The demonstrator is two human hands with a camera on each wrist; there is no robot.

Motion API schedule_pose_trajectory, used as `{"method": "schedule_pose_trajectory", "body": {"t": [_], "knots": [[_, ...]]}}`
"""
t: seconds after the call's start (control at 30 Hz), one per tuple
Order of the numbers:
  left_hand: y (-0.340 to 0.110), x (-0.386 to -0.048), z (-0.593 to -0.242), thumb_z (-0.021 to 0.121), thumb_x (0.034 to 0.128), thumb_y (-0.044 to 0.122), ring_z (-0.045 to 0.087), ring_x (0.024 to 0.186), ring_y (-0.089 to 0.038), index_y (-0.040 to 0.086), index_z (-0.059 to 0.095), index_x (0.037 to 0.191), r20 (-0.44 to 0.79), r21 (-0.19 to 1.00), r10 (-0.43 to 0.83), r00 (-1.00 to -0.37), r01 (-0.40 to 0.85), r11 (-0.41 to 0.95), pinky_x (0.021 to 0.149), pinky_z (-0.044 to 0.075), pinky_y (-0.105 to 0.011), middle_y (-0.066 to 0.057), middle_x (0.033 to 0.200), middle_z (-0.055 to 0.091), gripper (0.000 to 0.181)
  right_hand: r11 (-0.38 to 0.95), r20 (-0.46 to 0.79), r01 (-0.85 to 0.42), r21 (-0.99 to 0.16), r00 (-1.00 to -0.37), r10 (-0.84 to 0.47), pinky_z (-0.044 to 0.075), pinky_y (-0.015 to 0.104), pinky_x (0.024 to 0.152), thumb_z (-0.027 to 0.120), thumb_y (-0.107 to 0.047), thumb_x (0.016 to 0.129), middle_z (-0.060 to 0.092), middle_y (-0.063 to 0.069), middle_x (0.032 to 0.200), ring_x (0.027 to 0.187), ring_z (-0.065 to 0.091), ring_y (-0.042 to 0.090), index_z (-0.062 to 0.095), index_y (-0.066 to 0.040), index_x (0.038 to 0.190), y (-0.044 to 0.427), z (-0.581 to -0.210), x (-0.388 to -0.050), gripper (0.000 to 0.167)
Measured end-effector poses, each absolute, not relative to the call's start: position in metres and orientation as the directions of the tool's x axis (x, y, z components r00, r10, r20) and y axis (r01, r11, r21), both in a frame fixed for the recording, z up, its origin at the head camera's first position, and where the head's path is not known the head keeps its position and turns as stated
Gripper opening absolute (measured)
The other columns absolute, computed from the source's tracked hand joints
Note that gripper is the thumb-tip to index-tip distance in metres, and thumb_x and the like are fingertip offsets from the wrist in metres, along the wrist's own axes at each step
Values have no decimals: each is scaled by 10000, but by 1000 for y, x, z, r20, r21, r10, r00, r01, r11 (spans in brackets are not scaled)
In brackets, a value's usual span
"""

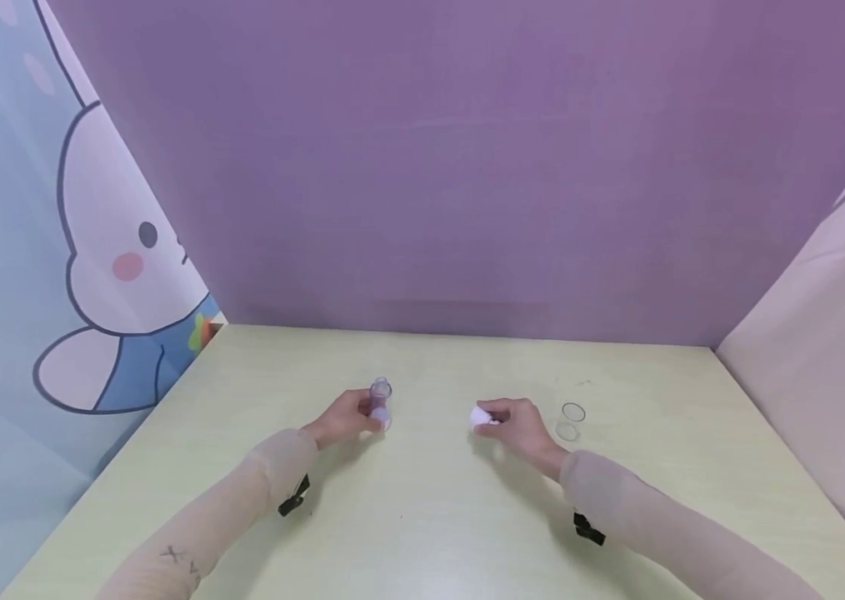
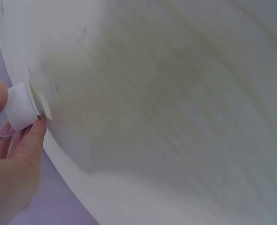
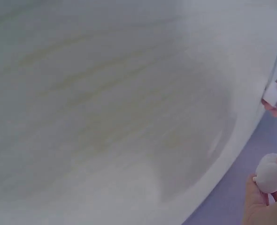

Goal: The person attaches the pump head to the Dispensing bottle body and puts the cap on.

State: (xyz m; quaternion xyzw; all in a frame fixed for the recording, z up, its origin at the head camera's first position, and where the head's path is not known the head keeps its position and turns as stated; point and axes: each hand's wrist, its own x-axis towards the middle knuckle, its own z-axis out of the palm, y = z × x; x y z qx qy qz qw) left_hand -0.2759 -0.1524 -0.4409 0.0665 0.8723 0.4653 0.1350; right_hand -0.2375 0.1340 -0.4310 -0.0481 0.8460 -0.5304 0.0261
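Holding the pieces: a light, even pinch would probably suit both the small white rounded piece and the clear, lilac-tinted cylindrical vessel; squeezing hard could make smooth sides slip, and fingertips clear of the rims should help.
Left hand: grips the vessel, thumb and fingers parted by its width; a smooth white cylindrical part shows between them, though whether it is joined on cannot be told.
Right hand: pinches the rounded piece between thumb and fingers, well apart from the left.
Vessel's place: left of centre, towards the far edge of the pale yellow surface; contact beneath is unclear.
Rounded piece's place: right of the vessel, farther from the surface's left edge.
Clear dark-rimmed cylinder: beside the right hand, towards the right edge, untouched.
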Motion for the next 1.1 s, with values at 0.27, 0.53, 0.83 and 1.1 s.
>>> {"method": "schedule_pose_trajectory", "body": {"t": [0.27,0.53,0.83,1.1], "knots": [[-149,-274,-441,685,754,32,577,999,-220,-4,553,1206,-151,846,294,-944,31,533,916,448,-390,-105,1095,623,472,412,-20,-8,-911,-998,-63,516,265,783,737,-50,729,622,171,1144,1014,616,257,631,-9,1128,141,-424,-229,415],[-145,-270,-440,689,753,42,584,963,-185,17,574,1179,-163,838,299,-940,28,545,868,476,-342,-76,1065,631,443,404,-55,30,-914,-997,-51,516,271,778,743,-99,737,642,168,1111,978,627,230,639,-26,1117,149,-423,-227,401],[-144,-265,-436,701,751,49,573,1044,-218,21,575,1177,-148,837,304,-941,44,546,910,456,-370,-85,1131,620,445,376,-34,10,-926,-998,-58,520,251,748,727,-68,751,634,184,1121,953,633,214,635,-18,1127,153,-416,-221,390],[-142,-262,-435,720,732,54,587,993,-207,11,596,1115,-132,839,310,-941,60,540,885,468,-359,-86,1076,633,406,379,-36,16,-925,-998,-47,519,275,776,713,-55,757,619,176,1154,1005,620,266,625,-28,1141,155,-414,-215,396]]}}
